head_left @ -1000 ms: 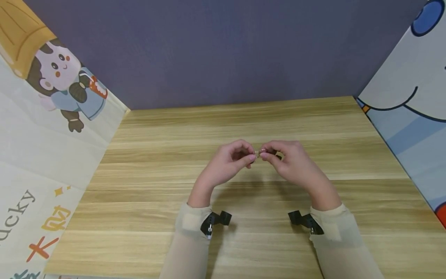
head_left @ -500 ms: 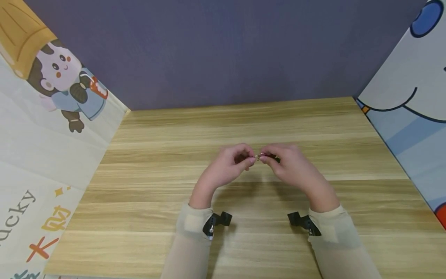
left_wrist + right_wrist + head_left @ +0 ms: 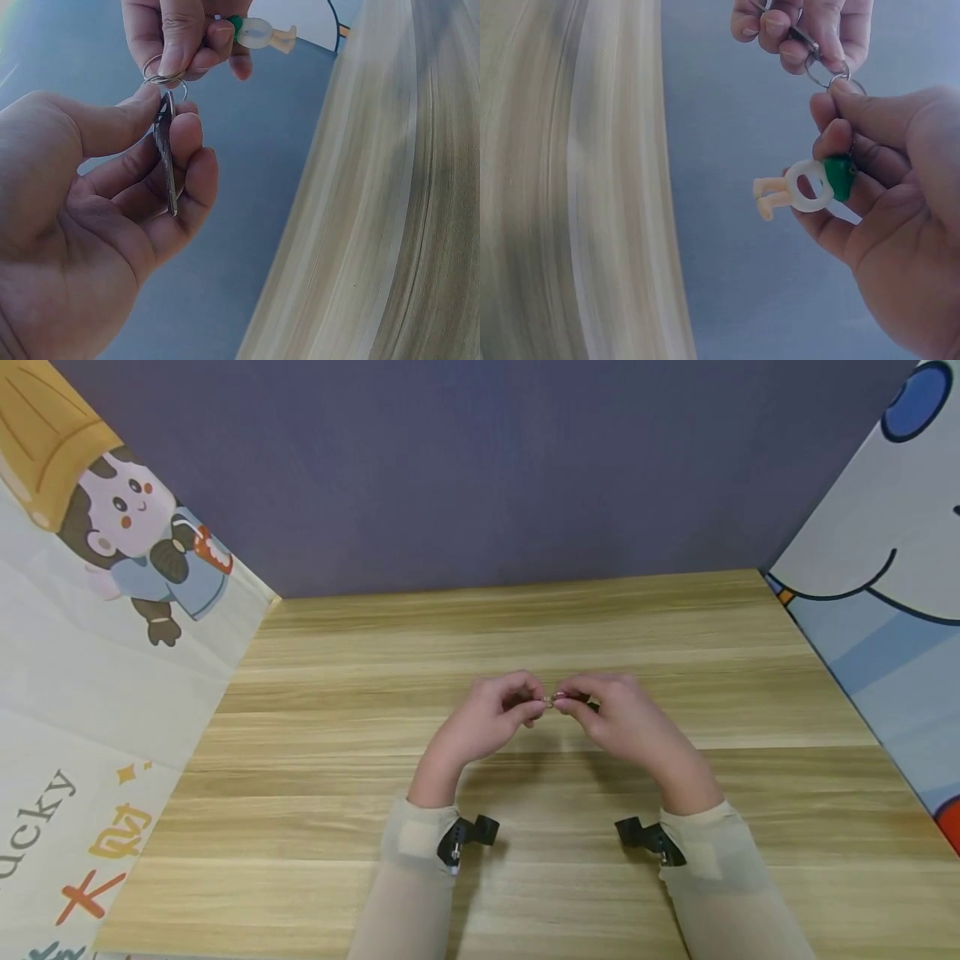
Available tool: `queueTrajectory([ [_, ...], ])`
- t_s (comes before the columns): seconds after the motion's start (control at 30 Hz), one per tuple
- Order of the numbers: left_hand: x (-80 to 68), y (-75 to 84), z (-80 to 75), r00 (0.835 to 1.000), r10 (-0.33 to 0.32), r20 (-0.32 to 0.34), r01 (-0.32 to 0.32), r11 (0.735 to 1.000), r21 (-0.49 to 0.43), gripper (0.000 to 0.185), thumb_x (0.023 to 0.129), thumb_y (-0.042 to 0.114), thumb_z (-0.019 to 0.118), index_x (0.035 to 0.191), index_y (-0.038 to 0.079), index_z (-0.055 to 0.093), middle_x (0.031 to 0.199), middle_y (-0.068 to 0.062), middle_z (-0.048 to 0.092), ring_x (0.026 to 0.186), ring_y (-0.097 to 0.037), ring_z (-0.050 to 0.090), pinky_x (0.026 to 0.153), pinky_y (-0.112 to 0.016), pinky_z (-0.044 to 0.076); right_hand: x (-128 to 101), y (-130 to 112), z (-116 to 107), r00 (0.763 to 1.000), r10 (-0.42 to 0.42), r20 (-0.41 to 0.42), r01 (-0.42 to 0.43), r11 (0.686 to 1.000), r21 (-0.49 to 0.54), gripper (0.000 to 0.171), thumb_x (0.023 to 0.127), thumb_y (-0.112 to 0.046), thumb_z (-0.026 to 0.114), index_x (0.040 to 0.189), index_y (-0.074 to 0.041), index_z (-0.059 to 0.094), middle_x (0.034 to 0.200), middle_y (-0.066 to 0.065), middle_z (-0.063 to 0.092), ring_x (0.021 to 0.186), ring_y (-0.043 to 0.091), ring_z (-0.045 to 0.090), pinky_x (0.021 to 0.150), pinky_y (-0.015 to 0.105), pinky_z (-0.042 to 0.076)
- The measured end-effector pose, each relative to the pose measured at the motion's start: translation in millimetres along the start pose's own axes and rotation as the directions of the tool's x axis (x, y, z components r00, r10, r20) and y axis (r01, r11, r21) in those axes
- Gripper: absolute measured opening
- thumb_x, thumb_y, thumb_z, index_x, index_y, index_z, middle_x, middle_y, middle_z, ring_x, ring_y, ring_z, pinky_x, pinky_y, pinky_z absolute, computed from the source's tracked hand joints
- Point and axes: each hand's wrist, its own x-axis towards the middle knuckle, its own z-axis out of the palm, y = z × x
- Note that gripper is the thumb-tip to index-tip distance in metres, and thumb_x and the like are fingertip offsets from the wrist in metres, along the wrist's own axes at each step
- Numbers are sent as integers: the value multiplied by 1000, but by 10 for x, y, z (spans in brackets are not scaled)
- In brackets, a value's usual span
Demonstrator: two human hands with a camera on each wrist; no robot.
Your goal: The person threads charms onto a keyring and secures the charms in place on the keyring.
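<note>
Both hands meet above the table, fingertips nearly touching. My left hand (image 3: 480, 718) pinches a metal key (image 3: 166, 154) near its head, and the key hangs down across the curled fingers. Thin metal rings (image 3: 161, 78) link the two hands' fingertips; how they are threaded is hard to make out. In my right hand (image 3: 626, 718), thumb and forefinger pinch the ring end of a keychain. Its small figure charm (image 3: 808, 185), with a green head, a white ring-shaped body and pale legs, dangles against the lower fingers. In the head view the fingers mostly hide these small parts.
Below the hands lies a wood-grain table (image 3: 337, 860). A grey-blue panel (image 3: 487, 468) rises along its far edge. Cartoon-printed sheets flank it at the left (image 3: 90, 693) and right (image 3: 862, 627). Black cameras sit on both wrists.
Both hands have come slightly nearer the body. The right hand has shifted a little left, closing the small gap to the left fingertips. Both grips look the same.
</note>
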Motion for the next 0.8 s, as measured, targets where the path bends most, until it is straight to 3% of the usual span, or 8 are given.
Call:
queueTrajectory([
  [0.1, 8, -6, -2, 1000, -1, -3, 1, 1000, -21, 6, 107, 13, 65, 108, 8, 68, 90, -6, 72, 88, -36, 72, 69, -24, 51, -1, 1, -2, 999, 37, 10, -38, 999, 28, 10, 104, -13, 69, 107, -11, 79, 98, 3, 79, 73, 10, 58, 67, 27, 50],
  [0.37, 25, -19, -6, 1000, -16, -19, 15, 999, -45, 8, 108, 13, 63, 107, 7, 68, 89, -9, 71, 89, -41, 70, 66, -25, 49, 6, 33, 28, 997, 76, -13, -74, 992, 103, 10, 103, -13, 71, 106, -10, 80, 96, 5, 80, 70, 16, 63, 60, 25, 52],
  [0.8, 74, -43, 0, 997, -3, -82, -1, 998, -56, 7, 107, 13, 64, 104, 10, 70, 93, -9, 74, 87, -38, 73, 64, -24, 49, 35, 101, 57, 988, 149, -33, -141, 972, 186, 12, 102, -13, 72, 109, -8, 81, 92, 6, 79, 79, 22, 67, 65, 27, 53],
])
